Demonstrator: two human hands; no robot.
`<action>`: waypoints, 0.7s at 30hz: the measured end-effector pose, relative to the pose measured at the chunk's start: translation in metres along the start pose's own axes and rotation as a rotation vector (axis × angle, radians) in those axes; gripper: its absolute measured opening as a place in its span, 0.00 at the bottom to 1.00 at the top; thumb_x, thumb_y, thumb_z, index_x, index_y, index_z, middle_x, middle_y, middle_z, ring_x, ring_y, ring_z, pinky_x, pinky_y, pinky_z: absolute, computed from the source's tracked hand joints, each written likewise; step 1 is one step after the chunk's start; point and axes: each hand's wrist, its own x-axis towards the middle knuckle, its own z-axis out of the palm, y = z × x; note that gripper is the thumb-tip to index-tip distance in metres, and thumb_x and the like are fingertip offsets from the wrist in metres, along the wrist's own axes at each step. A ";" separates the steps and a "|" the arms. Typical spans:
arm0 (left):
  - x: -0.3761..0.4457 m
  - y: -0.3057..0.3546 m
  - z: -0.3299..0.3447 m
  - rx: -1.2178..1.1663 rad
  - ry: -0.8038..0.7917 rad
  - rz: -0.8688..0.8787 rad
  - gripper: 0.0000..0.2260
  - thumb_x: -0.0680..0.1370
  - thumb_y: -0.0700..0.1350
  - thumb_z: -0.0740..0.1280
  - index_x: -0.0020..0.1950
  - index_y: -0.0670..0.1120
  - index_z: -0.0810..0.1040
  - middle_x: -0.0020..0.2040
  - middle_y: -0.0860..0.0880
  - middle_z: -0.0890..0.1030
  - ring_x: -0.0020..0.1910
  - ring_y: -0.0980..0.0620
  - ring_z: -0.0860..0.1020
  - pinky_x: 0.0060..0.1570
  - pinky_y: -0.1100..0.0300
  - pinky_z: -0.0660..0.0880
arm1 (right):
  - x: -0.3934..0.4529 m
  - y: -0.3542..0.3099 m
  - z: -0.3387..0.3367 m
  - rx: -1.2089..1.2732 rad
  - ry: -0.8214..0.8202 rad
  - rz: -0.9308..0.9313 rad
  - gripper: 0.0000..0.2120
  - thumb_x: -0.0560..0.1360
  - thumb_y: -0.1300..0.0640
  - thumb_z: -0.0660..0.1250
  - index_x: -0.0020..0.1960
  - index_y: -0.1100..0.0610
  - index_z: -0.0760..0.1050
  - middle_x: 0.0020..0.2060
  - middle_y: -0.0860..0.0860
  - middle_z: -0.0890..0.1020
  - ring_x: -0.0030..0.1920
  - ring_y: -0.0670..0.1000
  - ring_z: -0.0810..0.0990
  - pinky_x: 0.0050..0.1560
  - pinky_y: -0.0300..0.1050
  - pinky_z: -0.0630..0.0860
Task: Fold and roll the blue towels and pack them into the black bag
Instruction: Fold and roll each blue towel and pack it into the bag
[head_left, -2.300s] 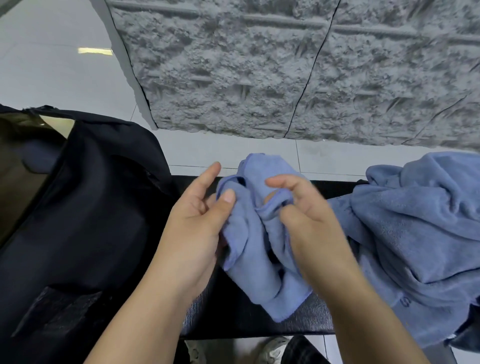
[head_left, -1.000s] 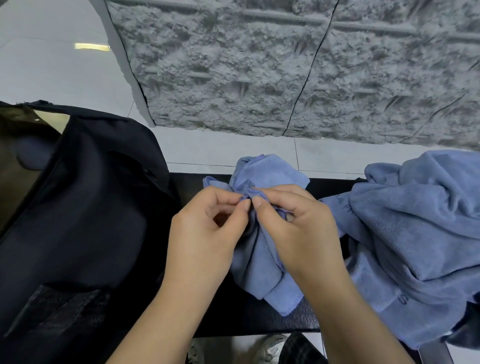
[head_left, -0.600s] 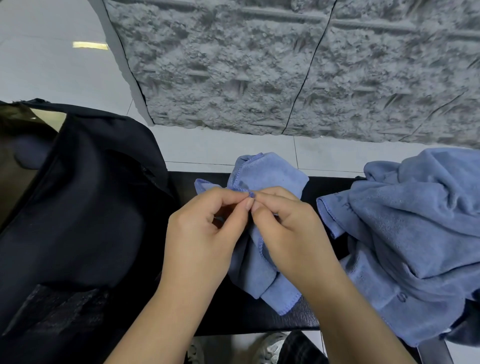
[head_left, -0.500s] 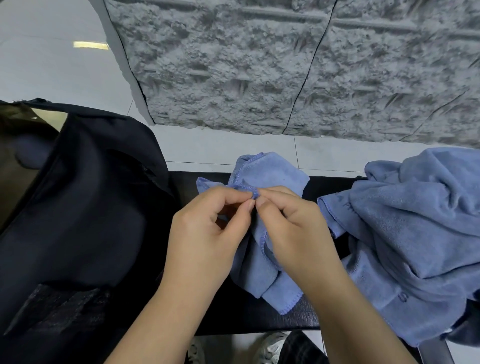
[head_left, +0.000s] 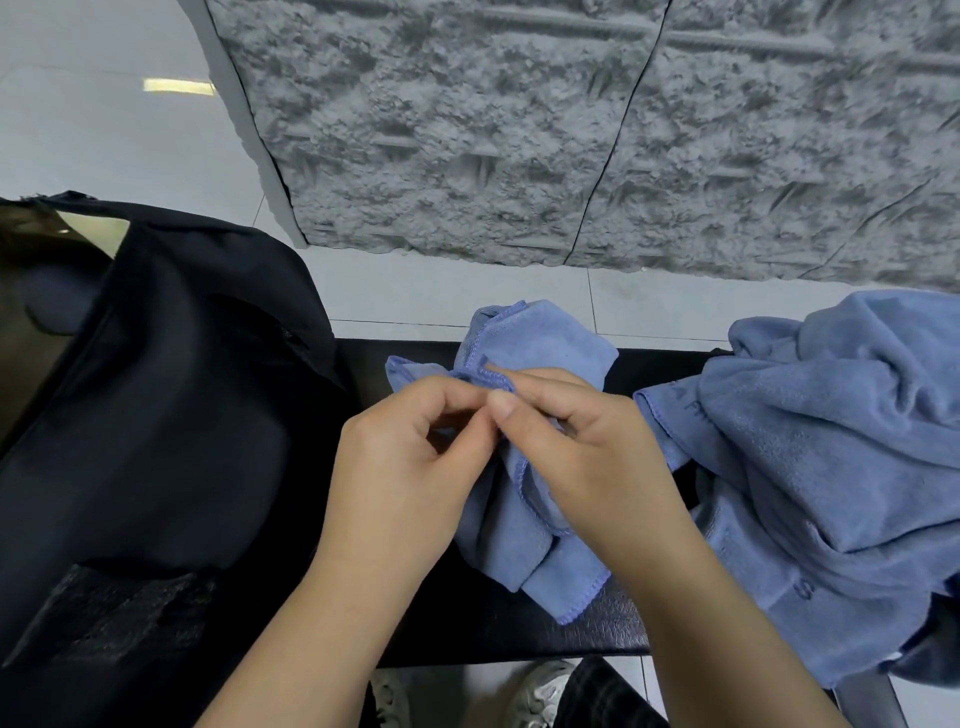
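Two hands meet on one small blue towel (head_left: 535, 343) at the middle of the black worktop (head_left: 467, 618); your left hand (head_left: 400, 483) and right hand (head_left: 587, 462) each have fingers curled in and pinching the stitched hem where the thumbs nearly touch, so both are grasping cloth, not released; the rest of the towel hangs bunched below your hands, its lower corner draped near the worktop's near edge.

What could go wrong, as I judge it: you hold only a thin hem, and the soft pile may slide out of so small a pinch once you pull the hands apart to open the cloth; if one corner drops, the loose lower part could spill over the near edge toward the floor and your shoes (head_left: 535, 686); a twisted hem would also give a crooked fold and a roll that will not stay tight.

Room to move is narrow; the black bag (head_left: 156, 415) crowds the left side, its flap lying close beside your left hand, and the pile of blue towels (head_left: 810, 457) sits just beside your right wrist, one hemmed edge of it almost touching; spreading the towel flat will likely overlap one or the other, so expect to lift it clear or nudge the pile aside; the far edge of the worktop lies just behind the towel, with tiled floor and a rough grey wall (head_left: 519, 130) beyond; the bag's opening shows at the far left, partly out of view.
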 end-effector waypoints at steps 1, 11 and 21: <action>0.001 0.000 -0.001 0.005 -0.038 0.016 0.12 0.73 0.38 0.70 0.41 0.56 0.82 0.39 0.61 0.83 0.40 0.63 0.81 0.42 0.70 0.75 | 0.000 -0.001 -0.002 0.045 0.001 0.032 0.08 0.75 0.60 0.68 0.51 0.51 0.83 0.47 0.46 0.84 0.51 0.41 0.81 0.55 0.35 0.75; 0.013 -0.013 -0.018 0.348 -0.112 0.148 0.11 0.71 0.47 0.63 0.50 0.60 0.71 0.48 0.65 0.75 0.50 0.62 0.73 0.60 0.58 0.68 | 0.006 -0.005 -0.013 0.206 0.064 0.186 0.12 0.72 0.47 0.61 0.39 0.52 0.79 0.39 0.56 0.81 0.45 0.56 0.78 0.57 0.61 0.73; 0.007 -0.011 -0.026 0.788 -0.658 0.032 0.22 0.64 0.72 0.58 0.43 0.58 0.77 0.40 0.61 0.74 0.50 0.62 0.65 0.55 0.59 0.57 | 0.002 -0.050 -0.035 0.329 0.321 0.479 0.19 0.81 0.53 0.55 0.38 0.65 0.70 0.31 0.50 0.73 0.30 0.50 0.68 0.31 0.38 0.68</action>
